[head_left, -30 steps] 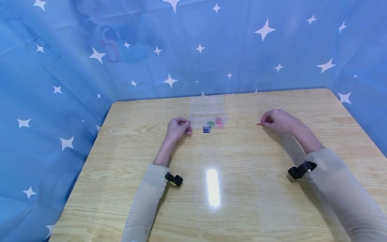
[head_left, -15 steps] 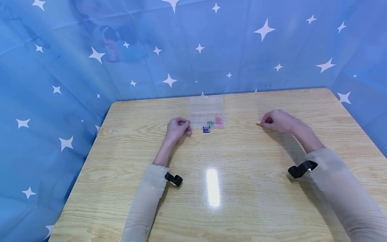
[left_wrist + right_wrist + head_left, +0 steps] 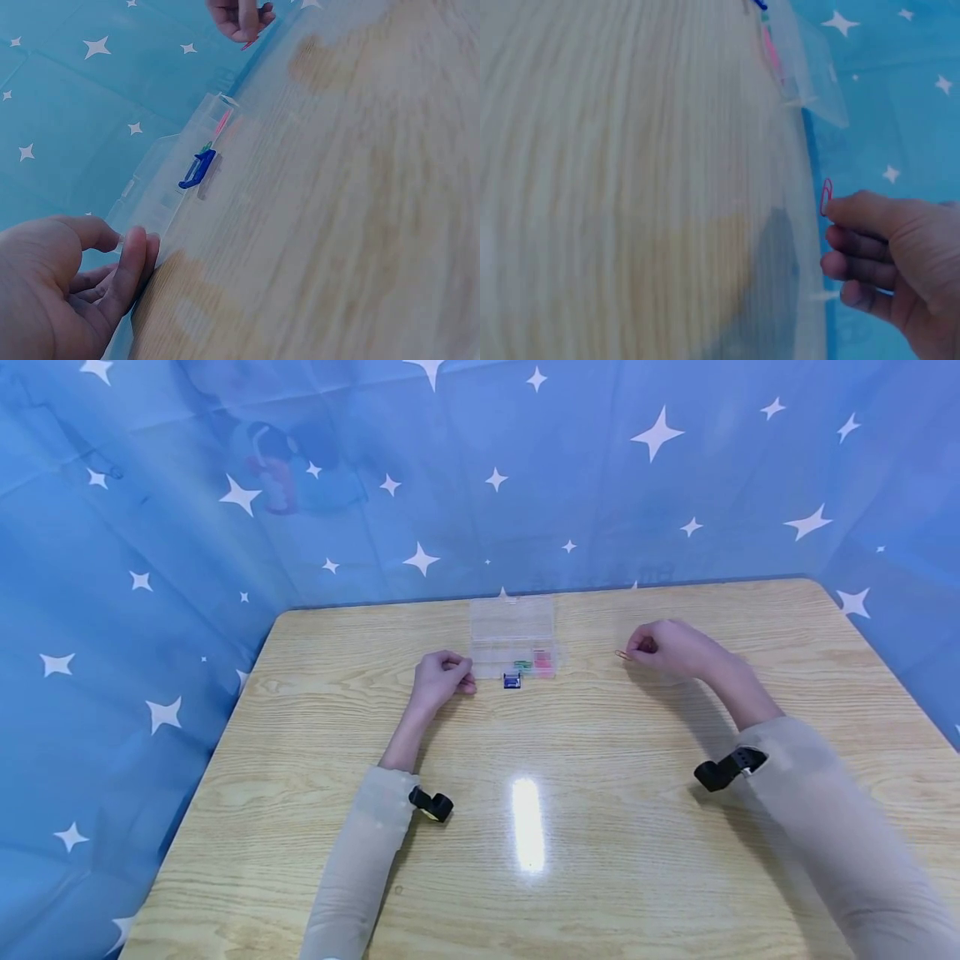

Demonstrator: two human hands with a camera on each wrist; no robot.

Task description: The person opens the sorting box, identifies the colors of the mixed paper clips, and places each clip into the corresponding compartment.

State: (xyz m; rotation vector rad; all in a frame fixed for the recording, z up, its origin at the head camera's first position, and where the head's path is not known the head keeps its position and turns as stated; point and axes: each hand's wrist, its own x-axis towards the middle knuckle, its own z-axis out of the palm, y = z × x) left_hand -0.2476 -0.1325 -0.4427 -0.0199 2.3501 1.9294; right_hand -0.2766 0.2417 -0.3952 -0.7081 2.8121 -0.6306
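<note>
My right hand (image 3: 678, 647) pinches a red paper clip (image 3: 826, 196) by one end between thumb and forefinger, above the right part of the table. At the back middle, a clear plastic box (image 3: 487, 657) lies with its lid (image 3: 513, 617) folded back. Inside, green paper clips (image 3: 522, 666) and pink pieces (image 3: 542, 660) sit in compartments toward the right. A small blue frame-shaped piece (image 3: 198, 169) is at the box's front side. My left hand (image 3: 438, 680) holds the box's left front corner between thumb and forefinger.
The wooden table (image 3: 600, 827) reaches back to a blue curtain (image 3: 360, 452) with white stars. Each sleeve carries a black wrist camera, one on the left (image 3: 432, 805) and one on the right (image 3: 729, 768). A bright light reflection lies on the tabletop.
The right hand has lifted slightly and moved left toward the box, carrying the red paper clip, which has tilted. The left hand and the box have stayed in place.
</note>
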